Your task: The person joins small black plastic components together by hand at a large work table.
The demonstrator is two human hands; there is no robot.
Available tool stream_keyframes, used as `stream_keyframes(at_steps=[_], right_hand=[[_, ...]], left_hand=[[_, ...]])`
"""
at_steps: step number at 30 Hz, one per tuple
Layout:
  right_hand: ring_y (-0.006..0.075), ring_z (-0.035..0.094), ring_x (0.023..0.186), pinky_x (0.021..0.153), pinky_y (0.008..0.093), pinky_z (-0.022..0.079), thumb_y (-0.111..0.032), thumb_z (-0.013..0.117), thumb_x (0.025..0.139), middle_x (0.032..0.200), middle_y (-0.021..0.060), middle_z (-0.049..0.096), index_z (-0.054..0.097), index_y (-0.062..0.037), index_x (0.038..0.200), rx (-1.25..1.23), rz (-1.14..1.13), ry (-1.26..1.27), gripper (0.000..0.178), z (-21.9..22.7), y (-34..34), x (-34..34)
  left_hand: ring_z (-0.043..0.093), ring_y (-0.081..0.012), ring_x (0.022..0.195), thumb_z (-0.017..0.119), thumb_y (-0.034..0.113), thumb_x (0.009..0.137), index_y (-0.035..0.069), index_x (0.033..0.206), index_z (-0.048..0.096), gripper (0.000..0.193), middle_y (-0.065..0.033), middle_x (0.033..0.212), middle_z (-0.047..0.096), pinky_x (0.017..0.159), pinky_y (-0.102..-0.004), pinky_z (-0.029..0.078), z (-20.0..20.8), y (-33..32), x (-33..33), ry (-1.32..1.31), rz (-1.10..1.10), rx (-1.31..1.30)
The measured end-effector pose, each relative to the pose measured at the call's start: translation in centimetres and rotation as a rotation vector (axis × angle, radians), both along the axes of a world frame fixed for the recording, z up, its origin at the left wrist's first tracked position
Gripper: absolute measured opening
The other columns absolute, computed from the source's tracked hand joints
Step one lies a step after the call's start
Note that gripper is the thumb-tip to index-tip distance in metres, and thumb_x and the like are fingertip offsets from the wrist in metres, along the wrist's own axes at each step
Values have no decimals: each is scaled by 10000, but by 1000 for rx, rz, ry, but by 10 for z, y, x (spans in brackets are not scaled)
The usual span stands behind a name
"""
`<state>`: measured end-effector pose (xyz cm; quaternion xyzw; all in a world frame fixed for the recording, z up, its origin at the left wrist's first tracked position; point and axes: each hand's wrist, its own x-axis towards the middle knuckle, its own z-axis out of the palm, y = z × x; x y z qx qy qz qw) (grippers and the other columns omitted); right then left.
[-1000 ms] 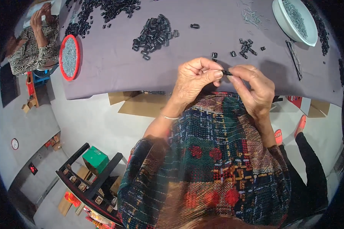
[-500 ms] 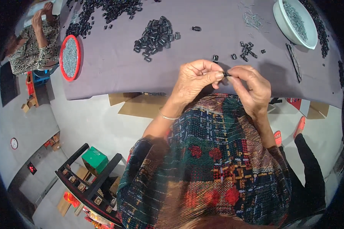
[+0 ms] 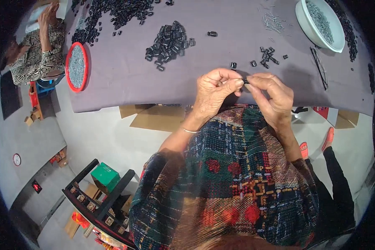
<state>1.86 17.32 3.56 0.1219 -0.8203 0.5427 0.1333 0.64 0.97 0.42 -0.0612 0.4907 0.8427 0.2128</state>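
Above the near edge of the cloth-covered table (image 3: 125,79), my two hands meet fingertip to fingertip. My left hand (image 3: 214,91) is closed in a pinch on a small black plastic piece (image 3: 246,81), mostly hidden by the fingers. From the other side, my right hand (image 3: 275,93) pinches the same piece between thumb and forefinger. Just beyond lie a loose black piece (image 3: 233,65) and a small cluster of black pieces (image 3: 270,58). A heap of black barrel-shaped pieces (image 3: 166,43) lies farther left, with a single one (image 3: 212,33) apart from it.
Thin silvery pieces fill a white bowl (image 3: 341,41) and a red-rimmed basket (image 3: 86,68); others lie loose (image 3: 273,21). A thin dark object (image 3: 319,68) lies at right. Larger black heaps (image 3: 121,12) spread far left, near another person (image 3: 35,54). Cardboard (image 3: 158,118) lies below the table.
The whole view has shifted slightly. Both hands still hold the small black piece between their fingertips, which shows a little less now.
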Motion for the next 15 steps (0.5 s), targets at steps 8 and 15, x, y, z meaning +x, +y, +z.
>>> stream_keyframes(at_steps=[8,15], right_hand=[[200,636,744,605,270,500,120,679,682,832,140,649,623,39,862,24,13,42,205,-1,-2,-3],[112,544,713,640,224,443,101,655,726,811,71,610,614,27,858,-296,-77,-260,156,-9,-9,-5]], left_hand=[[611,-116,666,651,26,832,-15,925,619,106,-87,818,650,620,-222,526,-13,2,-1,-32,-13,167],[615,-119,674,651,25,831,-22,927,618,111,-111,845,662,628,-223,529,-24,6,-4,-24,22,215]])
